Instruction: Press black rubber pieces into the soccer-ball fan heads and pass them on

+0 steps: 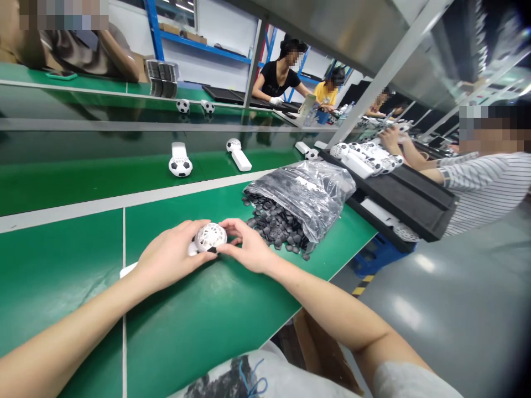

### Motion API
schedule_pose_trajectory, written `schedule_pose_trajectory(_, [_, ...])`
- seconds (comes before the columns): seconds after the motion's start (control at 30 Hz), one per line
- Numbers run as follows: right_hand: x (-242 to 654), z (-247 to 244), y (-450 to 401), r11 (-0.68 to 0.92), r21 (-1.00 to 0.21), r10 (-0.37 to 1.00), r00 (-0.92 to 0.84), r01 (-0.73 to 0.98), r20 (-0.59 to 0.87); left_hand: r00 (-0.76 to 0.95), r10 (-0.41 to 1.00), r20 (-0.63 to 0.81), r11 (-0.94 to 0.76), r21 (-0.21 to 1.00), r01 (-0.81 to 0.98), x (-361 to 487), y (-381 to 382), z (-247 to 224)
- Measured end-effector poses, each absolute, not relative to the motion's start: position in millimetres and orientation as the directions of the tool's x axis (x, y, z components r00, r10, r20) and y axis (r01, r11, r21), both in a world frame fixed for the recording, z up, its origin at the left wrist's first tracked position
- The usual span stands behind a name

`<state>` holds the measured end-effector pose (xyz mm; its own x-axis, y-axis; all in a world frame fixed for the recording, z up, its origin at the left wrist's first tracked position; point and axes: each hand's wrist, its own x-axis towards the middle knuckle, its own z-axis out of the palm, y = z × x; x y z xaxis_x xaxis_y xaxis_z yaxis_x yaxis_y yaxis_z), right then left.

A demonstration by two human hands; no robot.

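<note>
A white handheld fan [211,236] with a round, football-patterned openwork head is held just above the green bench. My left hand [172,251] wraps round its left side, and the white handle end [128,270] shows beyond my left wrist. From the right, my right hand [249,246] grips the edge of the head with thumb and fingers. A black patch [212,250] shows on the head's near edge, by my thumb tips. Right of my right hand, many small black pieces [282,224] spill from a clear plastic bag [309,190].
Football-patterned fans [180,166] lie on the dark green conveyor [103,171] beyond the bench. At right, a black tray [427,193] holds more fans [365,157], beside a person in a striped top [489,182]. Other people sit across the line. A slanted metal post [373,99] rises behind the bag.
</note>
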<state>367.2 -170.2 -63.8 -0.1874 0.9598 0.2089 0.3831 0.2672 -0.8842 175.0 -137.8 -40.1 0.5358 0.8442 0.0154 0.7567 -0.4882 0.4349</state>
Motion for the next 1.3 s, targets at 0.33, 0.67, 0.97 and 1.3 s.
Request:
schedule_pose_trajectory(0.33, [430.8, -58.4, -144.5, 0.177, -0.401, 0.978, -0.116, 0.899, 0.172, 0.606, 0.794, 0.041, -0.591, 0.285, 0.755, 173.3, -131.3, -39.2])
schedule_pose_trajectory(0.67, [424.9, -61.6, -149.2, 0.154, -0.617, 0.984, -0.063, 0.772, 0.166, 0.636, 0.766, 0.09, -0.639, 0.212, 0.739, 164.8, -123.3, -43.5])
schedule_pose_trajectory(0.97, [401.0, -37.9, -169.2, 0.409, -0.668, 0.911, -0.318, 0.621, 0.262, 0.625, 0.779, 0.044, -0.619, 0.214, 0.756, 168.0, -128.1, -36.3])
schedule_pose_trajectory(1.3, [373.9, -36.0, -175.9, 0.699, 0.075, 0.657, -0.679, 0.711, 0.328, 0.661, 0.748, 0.062, -0.652, 0.256, 0.714, 158.2, -127.5, -39.5])
